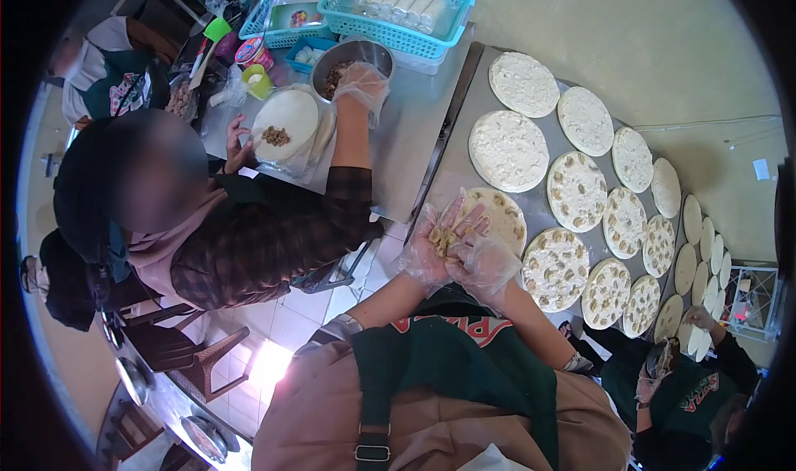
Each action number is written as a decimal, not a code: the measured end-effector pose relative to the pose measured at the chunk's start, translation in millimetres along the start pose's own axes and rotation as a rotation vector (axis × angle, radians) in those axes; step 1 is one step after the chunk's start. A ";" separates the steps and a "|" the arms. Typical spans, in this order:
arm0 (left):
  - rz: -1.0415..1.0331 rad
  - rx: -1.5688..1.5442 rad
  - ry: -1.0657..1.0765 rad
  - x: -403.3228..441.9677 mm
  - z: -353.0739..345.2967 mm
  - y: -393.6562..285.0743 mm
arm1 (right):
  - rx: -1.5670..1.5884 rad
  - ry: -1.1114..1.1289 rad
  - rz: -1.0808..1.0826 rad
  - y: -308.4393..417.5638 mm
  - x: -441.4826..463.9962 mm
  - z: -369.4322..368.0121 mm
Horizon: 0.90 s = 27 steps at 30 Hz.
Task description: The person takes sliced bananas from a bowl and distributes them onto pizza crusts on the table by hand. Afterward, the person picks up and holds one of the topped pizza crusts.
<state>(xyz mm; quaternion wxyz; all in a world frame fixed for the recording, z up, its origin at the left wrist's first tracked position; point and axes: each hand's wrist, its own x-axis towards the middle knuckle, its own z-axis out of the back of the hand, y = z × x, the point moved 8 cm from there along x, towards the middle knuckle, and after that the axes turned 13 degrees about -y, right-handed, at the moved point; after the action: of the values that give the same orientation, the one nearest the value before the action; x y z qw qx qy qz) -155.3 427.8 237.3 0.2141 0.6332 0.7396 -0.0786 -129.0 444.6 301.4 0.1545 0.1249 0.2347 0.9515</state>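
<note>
My left hand, in a clear plastic glove, is turned palm up with a small pile of yellowish-brown topping pieces on it. My right hand, gloved too, reaches over that palm with its fingers bent together at the pieces. Right behind both hands lies a round pizza base with a few brown pieces on its pale spread, partly covered by my fingers. Just to its right are pizzas dotted with similar pieces. Farther back, a base carries only the white spread.
A co-worker at the left puts a gloved hand to a metal bowl of brown filling, beside a round flatbread. Turquoise baskets stand behind. Another person works at the right end of the long table.
</note>
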 end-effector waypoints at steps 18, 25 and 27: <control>-0.045 -0.060 -0.205 -24.7 67.3 -31.7 | -0.120 -0.121 -0.755 -160.3 -35.6 -24.1; -0.082 -0.043 -0.206 -33.2 68.0 -39.0 | -0.281 -0.036 -0.518 -180.4 -39.5 -60.7; -0.092 -0.043 -0.193 -35.0 67.5 -40.8 | -0.277 -0.111 -0.431 -175.4 -42.0 -59.1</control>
<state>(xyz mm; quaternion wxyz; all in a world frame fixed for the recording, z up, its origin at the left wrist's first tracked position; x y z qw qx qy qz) -176.5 362.5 185.1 0.2941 0.5834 0.7453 -0.1328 -67.4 553.4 158.6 0.3818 0.1017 0.1147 0.9114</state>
